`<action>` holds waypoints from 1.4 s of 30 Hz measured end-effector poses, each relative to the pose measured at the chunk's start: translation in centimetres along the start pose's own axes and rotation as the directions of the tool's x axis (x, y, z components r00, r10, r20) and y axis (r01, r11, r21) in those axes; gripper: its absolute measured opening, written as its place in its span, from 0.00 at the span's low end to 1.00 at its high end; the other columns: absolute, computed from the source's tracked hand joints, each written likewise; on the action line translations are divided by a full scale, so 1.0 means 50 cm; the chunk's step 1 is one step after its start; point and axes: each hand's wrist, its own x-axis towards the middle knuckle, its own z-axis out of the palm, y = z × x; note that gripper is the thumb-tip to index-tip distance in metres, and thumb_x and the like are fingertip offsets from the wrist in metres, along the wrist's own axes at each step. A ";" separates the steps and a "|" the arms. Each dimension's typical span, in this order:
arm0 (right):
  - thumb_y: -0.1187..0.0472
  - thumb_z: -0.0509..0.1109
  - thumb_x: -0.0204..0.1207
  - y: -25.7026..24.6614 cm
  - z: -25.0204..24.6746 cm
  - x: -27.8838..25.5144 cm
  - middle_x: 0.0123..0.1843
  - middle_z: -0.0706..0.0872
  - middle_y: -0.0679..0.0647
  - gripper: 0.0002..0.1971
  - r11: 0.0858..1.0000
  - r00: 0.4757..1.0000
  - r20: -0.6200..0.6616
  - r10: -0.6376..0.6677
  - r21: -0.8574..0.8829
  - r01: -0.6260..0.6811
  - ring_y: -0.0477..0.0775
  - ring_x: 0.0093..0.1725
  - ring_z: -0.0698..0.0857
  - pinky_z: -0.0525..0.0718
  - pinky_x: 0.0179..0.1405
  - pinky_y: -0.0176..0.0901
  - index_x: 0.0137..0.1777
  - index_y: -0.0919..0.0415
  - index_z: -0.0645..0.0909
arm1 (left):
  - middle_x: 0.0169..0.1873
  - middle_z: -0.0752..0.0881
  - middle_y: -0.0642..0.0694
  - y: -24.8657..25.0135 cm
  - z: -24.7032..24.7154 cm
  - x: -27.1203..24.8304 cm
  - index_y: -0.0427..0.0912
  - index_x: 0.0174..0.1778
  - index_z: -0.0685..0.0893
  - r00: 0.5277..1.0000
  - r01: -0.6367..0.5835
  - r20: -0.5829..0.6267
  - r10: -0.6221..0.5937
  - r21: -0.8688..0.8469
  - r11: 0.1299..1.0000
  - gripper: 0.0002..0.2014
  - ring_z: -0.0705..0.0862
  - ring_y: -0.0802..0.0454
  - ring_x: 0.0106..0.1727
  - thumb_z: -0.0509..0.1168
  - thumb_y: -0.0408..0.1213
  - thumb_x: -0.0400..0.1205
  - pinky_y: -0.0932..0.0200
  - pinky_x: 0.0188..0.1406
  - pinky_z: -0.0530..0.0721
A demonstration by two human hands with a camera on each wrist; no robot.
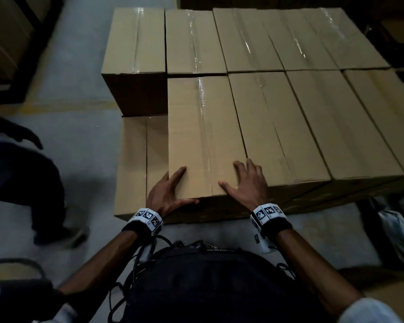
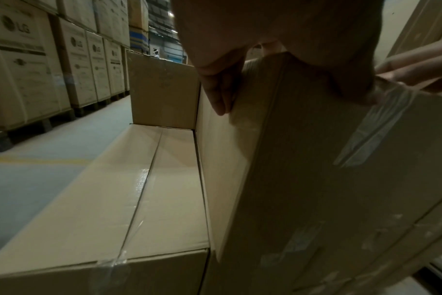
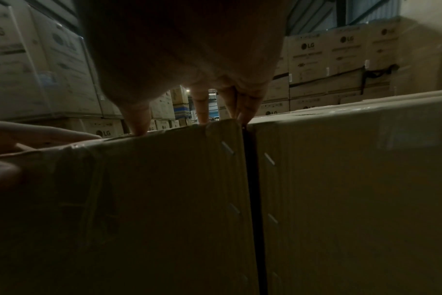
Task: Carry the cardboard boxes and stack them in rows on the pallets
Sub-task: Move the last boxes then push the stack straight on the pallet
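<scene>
A taped cardboard box (image 1: pixel 196 127) lies at the near-left end of the top layer of a stack of boxes. My left hand (image 1: pixel 173 190) spans its near-left corner: the index finger lies on top, the thumb along the front edge. In the left wrist view its fingers (image 2: pixel 220 95) lie straight down the box's left side (image 2: pixel 316 179). My right hand (image 1: pixel 243 180) rests spread on the top near the near-right corner. In the right wrist view its fingertips (image 3: pixel 139 123) touch the top edge of this box (image 3: pixel 139 199). A narrow dark gap separates it from the neighbouring box (image 3: pixel 341 179).
A lower box (image 1: pixel 138 159) sits left of the held one, a step down, with a top-layer box (image 1: pixel 133 54) behind it. Another person's leg (image 1: pixel 21 171) stands on the grey floor (image 1: pixel 79 78) at left. Printed cartons (image 2: pixel 25 69) line the aisle. A bundle (image 1: pixel 397 229) lies at right.
</scene>
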 end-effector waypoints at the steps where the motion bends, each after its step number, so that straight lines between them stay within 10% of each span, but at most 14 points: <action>1: 0.25 0.67 0.73 0.005 -0.001 -0.003 0.86 0.64 0.62 0.44 1.000 1.000 0.023 -0.013 0.003 0.013 0.66 0.81 0.66 0.74 0.76 0.59 0.84 0.47 0.66 | 0.79 0.75 0.44 -0.002 0.002 0.001 0.69 0.87 0.57 1.000 0.000 -0.001 0.000 -0.009 1.000 0.62 0.78 0.38 0.76 0.72 0.84 0.55 0.39 0.72 0.82; 9: 0.16 0.66 0.63 0.060 -0.013 -0.016 0.92 0.50 0.62 0.57 0.974 0.971 0.203 -0.129 -0.159 0.162 0.65 0.91 0.48 0.52 0.87 0.69 0.89 0.38 0.51 | 0.81 0.73 0.47 -0.016 0.013 -0.001 0.68 0.88 0.57 0.999 -0.003 -0.037 0.002 -0.023 1.000 0.62 0.75 0.42 0.79 0.75 0.80 0.58 0.43 0.76 0.79; 14: 0.42 0.75 0.77 0.094 0.005 -0.014 0.93 0.42 0.58 0.53 0.944 0.965 0.194 -0.180 -0.243 0.224 0.63 0.91 0.48 0.55 0.85 0.68 0.89 0.33 0.39 | 0.84 0.71 0.45 -0.020 0.017 -0.005 0.75 0.87 0.49 1.000 0.005 0.022 -0.005 0.000 1.000 0.59 0.72 0.39 0.82 0.79 0.69 0.64 0.38 0.75 0.80; 42: 0.55 0.81 0.75 0.079 -0.012 0.023 0.93 0.43 0.53 0.58 0.954 0.962 0.215 -0.170 -0.207 0.215 0.61 0.91 0.47 0.55 0.87 0.68 0.88 0.29 0.39 | 0.82 0.74 0.45 -0.016 -0.037 0.033 0.68 0.88 0.54 0.996 -0.014 0.086 0.013 0.014 1.000 0.62 0.77 0.39 0.78 0.87 0.42 0.64 0.39 0.73 0.82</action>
